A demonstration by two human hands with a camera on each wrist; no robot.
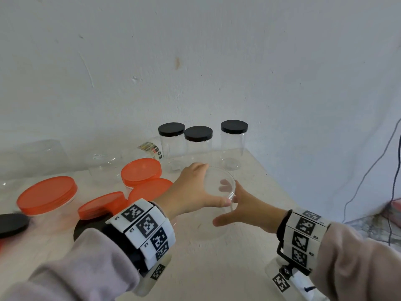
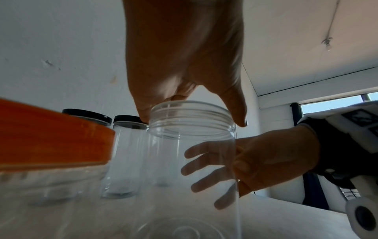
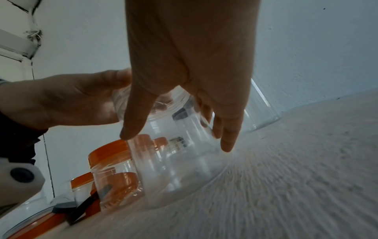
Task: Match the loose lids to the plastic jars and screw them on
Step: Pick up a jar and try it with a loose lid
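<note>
Head view: left hand [image 1: 191,190] grips the rim of an open, empty clear jar [image 1: 219,205] on the counter [image 1: 217,268]; right hand [image 1: 247,205] cups its side, fingers spread.

A pale, bluish-white wall [image 1: 195,61] fills the upper part of the head view, scuffed, with a small brown mark near the centre. Below it runs an off-white table [image 1: 217,268], its surface speckled. At the right edge a thin dark cable [image 1: 368,170] hangs down the wall. In the left wrist view a ceiling [image 2: 306,40] shows at upper right, and a bright window [image 2: 331,105] at the right edge
</note>
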